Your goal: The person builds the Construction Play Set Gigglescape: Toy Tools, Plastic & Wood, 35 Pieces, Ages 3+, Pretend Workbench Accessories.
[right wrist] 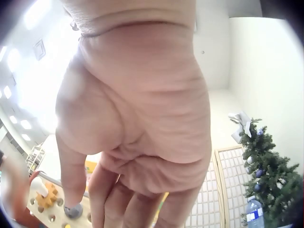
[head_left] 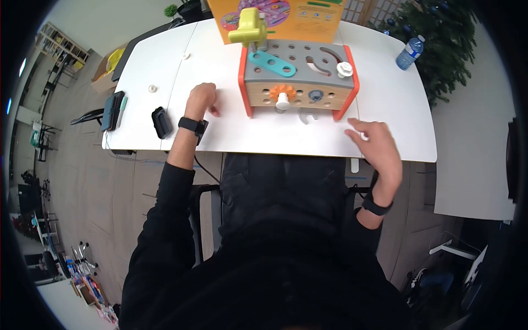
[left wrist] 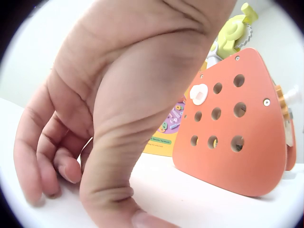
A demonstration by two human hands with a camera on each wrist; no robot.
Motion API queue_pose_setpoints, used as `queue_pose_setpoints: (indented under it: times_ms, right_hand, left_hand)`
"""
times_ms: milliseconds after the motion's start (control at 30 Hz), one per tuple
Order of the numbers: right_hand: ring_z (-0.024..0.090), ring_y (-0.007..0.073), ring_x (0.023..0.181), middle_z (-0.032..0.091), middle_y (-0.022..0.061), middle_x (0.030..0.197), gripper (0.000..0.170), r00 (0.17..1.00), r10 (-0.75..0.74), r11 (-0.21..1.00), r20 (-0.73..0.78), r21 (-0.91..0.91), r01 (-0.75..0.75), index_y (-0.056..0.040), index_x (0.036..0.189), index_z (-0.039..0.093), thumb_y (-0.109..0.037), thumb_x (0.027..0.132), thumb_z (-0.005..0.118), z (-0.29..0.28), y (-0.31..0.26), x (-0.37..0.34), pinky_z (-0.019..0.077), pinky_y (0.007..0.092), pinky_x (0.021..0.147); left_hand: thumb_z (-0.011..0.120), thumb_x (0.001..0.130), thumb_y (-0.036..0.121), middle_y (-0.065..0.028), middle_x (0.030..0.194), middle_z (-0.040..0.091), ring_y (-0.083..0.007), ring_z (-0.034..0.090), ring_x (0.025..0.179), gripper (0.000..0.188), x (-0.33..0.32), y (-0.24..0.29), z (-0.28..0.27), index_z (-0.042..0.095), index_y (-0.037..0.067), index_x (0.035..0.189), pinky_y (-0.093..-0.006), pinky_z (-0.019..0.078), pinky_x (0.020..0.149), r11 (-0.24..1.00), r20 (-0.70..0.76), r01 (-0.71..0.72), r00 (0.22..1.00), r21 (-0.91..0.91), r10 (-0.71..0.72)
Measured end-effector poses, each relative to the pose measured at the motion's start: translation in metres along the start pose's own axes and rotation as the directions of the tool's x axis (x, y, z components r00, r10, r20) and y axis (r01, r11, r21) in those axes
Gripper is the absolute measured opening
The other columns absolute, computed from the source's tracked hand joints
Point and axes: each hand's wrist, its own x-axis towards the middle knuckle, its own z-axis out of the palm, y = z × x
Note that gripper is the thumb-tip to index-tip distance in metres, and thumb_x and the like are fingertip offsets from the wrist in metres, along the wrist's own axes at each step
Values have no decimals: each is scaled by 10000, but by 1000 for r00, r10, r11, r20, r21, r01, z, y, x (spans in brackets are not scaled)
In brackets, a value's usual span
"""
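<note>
A wooden toy workbench with a grey top point(head_left: 297, 52) and red side panels point(left wrist: 228, 128) stands on the white table. The left hand point(head_left: 202, 101) is left of it by the table, fingers loosely bent and nothing in them; in the left wrist view the hand point(left wrist: 114, 95) hides part of the tabletop. Off the bench's right front corner is the right hand point(head_left: 378, 147), fingers relaxed, no object visible in its grasp; the palm point(right wrist: 142, 104) fills the right wrist view. An orange gear point(head_left: 282, 92) with a white knob is on the front, a teal strip point(head_left: 272, 64) on top.
Behind the bench stands an orange box point(head_left: 308, 22). A black case point(head_left: 161, 122) and small white pieces lie left of the left hand. A grey curved piece point(head_left: 304, 116) lies before the bench; a water bottle point(head_left: 410, 53) is at the back right.
</note>
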Motion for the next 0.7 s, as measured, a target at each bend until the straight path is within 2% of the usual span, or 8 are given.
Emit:
queue_pose_setpoints:
  times_ms: [67,200,267,333,400,467,600,700]
  right_hand:
    - [694,340,825,708,196,963,246,997,62,976,-49,213,-50,-7,1029,727,-185,864,691,-22,-26,0,539,360,795]
    - [702,323,860,706,185,1011,208,997,70,961,-42,271,-56,15,994,728,-145,874,673,-25,-30,1,537,348,805]
    - [703,316,882,712,167,1012,193,989,147,979,31,139,-150,19,960,734,-142,874,672,-18,-22,2,539,348,817]
    - [702,313,888,713,158,1018,186,983,169,977,71,122,-177,8,954,739,-145,873,672,-16,-16,0,537,349,828]
    - [701,310,894,715,149,1023,179,975,191,974,114,101,-203,-3,948,743,-148,872,673,-15,-11,-2,536,350,839]
    - [696,307,913,715,139,1032,165,972,198,971,126,112,-212,-26,942,752,-154,867,678,-14,-8,-3,531,358,854]
    - [691,310,920,717,133,1027,163,974,196,971,117,115,-209,-38,944,755,-161,864,683,-10,-5,-3,529,364,853]
    - [687,312,912,717,136,1017,168,984,155,981,92,105,-164,-37,948,753,-164,860,687,-5,-1,-5,532,367,833]
  left_hand:
    - [935,513,93,-146,724,648,-263,632,561,479,3,-6,1,570,-17,803,-362,499,493,993,12,-9,1000,-122,11]
    - [929,547,230,-130,813,658,-260,652,763,474,-9,-16,-2,620,23,841,-371,512,647,992,6,-104,995,-67,104]
    - [891,624,311,-129,878,650,-264,641,835,447,-28,-29,-9,651,53,898,-371,511,719,961,-175,-141,979,-240,100]
    - [884,634,344,-154,988,642,-272,637,857,483,-30,-62,-6,660,56,950,-379,516,745,957,-440,-151,897,-249,26]
    - [852,686,383,-191,1088,606,-326,619,945,524,-29,-95,-7,652,70,1057,-414,517,794,983,-553,32,823,-182,-129]
    - [808,742,410,-210,1200,550,-428,558,1079,589,-44,-105,-11,608,110,1207,-477,521,865,949,-511,292,801,-120,-311]
    - [789,754,439,-240,1301,465,-469,522,1138,684,-53,-121,-5,540,93,1288,-503,520,886,893,-413,438,799,-98,-437]
    - [759,757,487,-297,1310,448,-464,588,1101,837,-57,-126,-2,453,14,1376,-496,518,901,840,-227,501,811,-208,-540]
